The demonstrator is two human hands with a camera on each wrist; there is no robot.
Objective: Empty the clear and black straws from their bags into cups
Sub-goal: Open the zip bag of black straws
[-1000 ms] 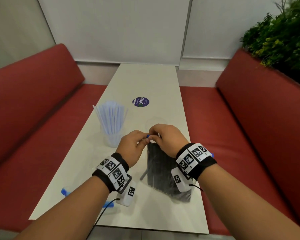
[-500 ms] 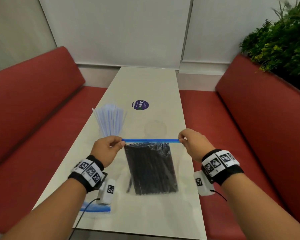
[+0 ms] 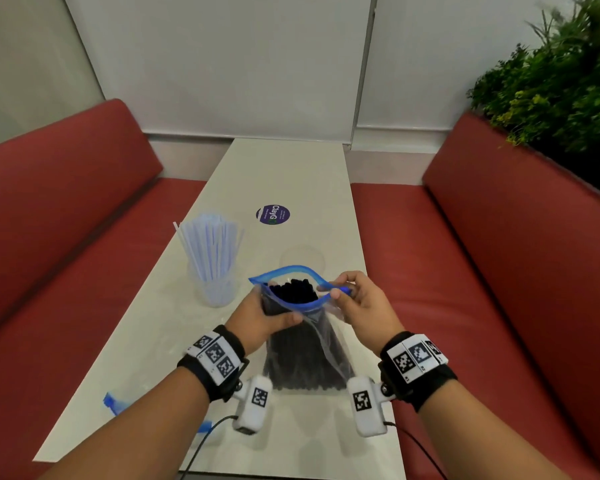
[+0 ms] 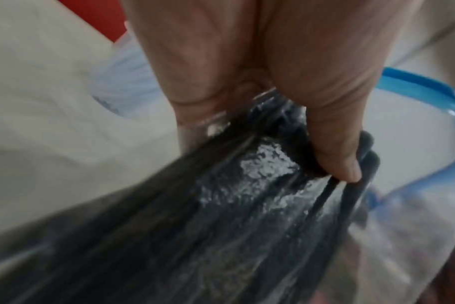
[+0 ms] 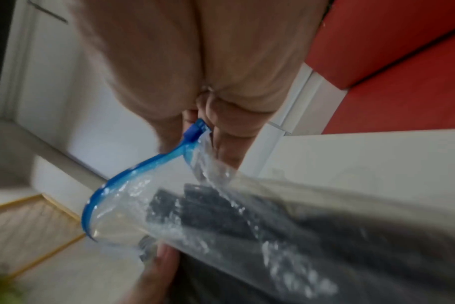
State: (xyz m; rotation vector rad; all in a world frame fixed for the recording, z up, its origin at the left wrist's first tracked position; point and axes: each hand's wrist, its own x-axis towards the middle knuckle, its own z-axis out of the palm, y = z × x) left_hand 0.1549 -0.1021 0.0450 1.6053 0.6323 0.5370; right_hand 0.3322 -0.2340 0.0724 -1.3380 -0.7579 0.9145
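Left bench (image 3: 59, 216): red padded seat running along the table's left edge, smooth vinyl-looking surface.
Empty bag (image 3: 118, 405): flat clear plastic with a blue zip strip, lying at the near left corner of the table, partly hidden by the left forearm.
Table (image 3: 291, 174): long pale top with a slight sheen, narrow end against the wall.
Clear straws (image 3: 210, 247): thin translucent tubes with a bluish tint, fanned out and standing upright in their cup.
Cup with straws (image 3: 215, 292): clear plastic, round, near the left edge about midway down the table.
Left hand (image 3: 257, 317): wrapped around the upper part of the bag, squeezing the bundle through the film — thumb pressed across the front.
Sticker (image 3: 273, 214): round, dark purple, flat on the table beyond the cups.
Bag of black straws (image 3: 323, 344): crinkly clear zip bag, held upright over the near middle of the table, blue zip rim pulled open into an oval.
Black straws (image 3: 297, 289): matte black tubes, tightly packed, tips poking up at the open mouth.
Empty cup (image 3: 302, 259): clear, round rim, just beyond the bag — barely visible.
Right hand (image 3: 361, 306): pinching the right end of the blue zip strip between thumb and fingers.
Right bench (image 3: 499, 271): same red padding, along the right edge.
Plant (image 3: 561, 74): bushy green leaves behind the right backrest.
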